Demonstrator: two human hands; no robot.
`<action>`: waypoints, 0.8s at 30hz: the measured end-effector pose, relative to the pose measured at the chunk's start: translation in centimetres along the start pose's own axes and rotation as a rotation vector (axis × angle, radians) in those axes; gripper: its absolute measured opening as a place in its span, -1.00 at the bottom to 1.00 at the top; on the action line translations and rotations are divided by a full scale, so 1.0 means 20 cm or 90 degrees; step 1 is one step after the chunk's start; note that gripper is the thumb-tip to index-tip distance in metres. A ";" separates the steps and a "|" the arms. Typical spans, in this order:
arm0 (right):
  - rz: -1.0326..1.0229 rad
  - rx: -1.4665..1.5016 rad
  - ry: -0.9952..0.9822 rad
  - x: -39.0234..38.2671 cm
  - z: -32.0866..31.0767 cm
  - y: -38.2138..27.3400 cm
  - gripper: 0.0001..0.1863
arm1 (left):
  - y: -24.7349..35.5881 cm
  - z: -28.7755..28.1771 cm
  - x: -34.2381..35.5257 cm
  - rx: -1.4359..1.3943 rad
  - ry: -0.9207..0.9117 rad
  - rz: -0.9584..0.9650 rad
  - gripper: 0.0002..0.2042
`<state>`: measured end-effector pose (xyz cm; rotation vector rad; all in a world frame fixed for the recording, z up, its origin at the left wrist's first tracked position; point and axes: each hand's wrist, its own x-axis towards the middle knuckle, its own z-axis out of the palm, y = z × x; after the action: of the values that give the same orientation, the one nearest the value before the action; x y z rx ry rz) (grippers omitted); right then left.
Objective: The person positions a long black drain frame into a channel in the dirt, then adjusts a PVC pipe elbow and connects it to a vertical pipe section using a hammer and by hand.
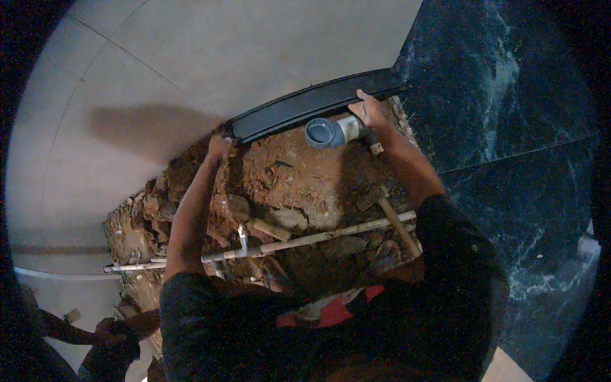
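Pale flooring (254, 44) spreads from 10 to 12 o'clock and dark marbled slabs (509, 127) from 1 to 4 o'clock, framing a dug-out bed of brown soil (289, 169) in the head view. At 12 o'clock a long dark channel (312, 102) lies along the far lip of the dig, against the pale flooring. The left hand (221, 146), at 10 o'clock, has its grip folded around the channel's near-left corner; the right hand (369, 109), at 1 o'clock, rests at the near edge, its fingers partly hidden, so whether that grip is clamped cannot be told. Hands set this far apart probably keep the length steady and level. A grey pipe socket (320, 133) opens upward just below the channel, near the right hand, leaving little room there. Open soil lies toward 6 o'clock, crossed by a thin pale pipe (318, 239); at 4 o'clock a wooden handle (400, 226) narrows the right forearm's room.
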<state>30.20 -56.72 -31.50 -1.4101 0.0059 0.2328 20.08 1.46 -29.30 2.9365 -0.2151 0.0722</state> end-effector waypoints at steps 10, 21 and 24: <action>0.153 0.393 0.065 -0.19 0.24 -0.21 -0.67 | 0.06 -0.09 -0.07 -0.469 -0.181 -0.282 -0.86; -0.144 -0.105 -0.263 -0.19 -0.08 0.20 -0.51 | 0.15 -0.17 -0.30 -0.669 -0.221 -0.337 -0.84; 0.002 -0.076 -0.223 -0.29 -0.07 0.08 -0.57 | 0.21 -0.16 -0.31 -0.667 -0.221 -0.332 -0.81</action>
<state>24.38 -58.87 -32.53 -1.4717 -0.2983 0.4863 13.29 -1.16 -25.73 1.8527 0.3660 -0.4748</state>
